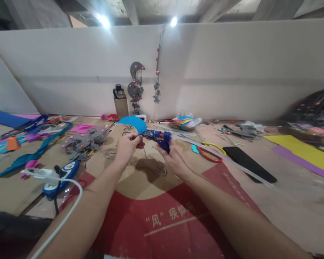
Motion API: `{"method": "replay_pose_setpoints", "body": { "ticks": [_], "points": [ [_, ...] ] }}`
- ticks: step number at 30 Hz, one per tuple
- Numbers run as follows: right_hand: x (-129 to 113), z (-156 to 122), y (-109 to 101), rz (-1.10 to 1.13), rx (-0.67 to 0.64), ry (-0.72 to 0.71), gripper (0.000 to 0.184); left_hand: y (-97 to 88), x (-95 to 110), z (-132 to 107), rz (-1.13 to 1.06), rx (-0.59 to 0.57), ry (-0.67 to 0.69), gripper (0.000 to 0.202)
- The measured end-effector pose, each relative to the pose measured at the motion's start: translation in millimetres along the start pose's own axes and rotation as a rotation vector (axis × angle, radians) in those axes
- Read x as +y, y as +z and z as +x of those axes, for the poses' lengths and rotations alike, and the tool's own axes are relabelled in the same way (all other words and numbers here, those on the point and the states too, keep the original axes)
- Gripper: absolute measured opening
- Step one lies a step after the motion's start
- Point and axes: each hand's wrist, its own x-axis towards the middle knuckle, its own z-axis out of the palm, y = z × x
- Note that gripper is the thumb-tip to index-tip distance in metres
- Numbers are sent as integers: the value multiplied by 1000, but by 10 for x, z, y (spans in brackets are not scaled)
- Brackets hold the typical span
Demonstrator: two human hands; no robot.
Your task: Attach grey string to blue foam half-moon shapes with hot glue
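Note:
My right hand point(170, 155) is wrapped round the handle of a blue hot glue gun point(159, 137), its nozzle pointing left. My left hand point(126, 145) is closed in a pinch right at the nozzle tip, holding a small piece that touches a blue round foam shape point(132, 124); a bit of red shows at the fingers. Both hands hover above a brown and red cardboard sheet point(151, 201). A thin thread hangs below the hands.
Grey felt pieces point(86, 142), blue foam strips point(32, 154) and scissors lie at left. A second glue gun point(61, 174) with a white cable sits near my left arm. Red and yellow rings point(209, 153), a black phone point(248, 163), glue sticks, yellow foam point(299, 147) lie right. A bottle point(120, 102) stands by the wall.

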Motion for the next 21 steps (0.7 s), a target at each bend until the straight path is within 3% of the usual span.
{"method": "replay_pose_setpoints", "body": {
  "ticks": [21],
  "points": [
    [-8,7,-19,-13,-13,-15,35,8,24,0,12,26,5,23]
  ]
}}
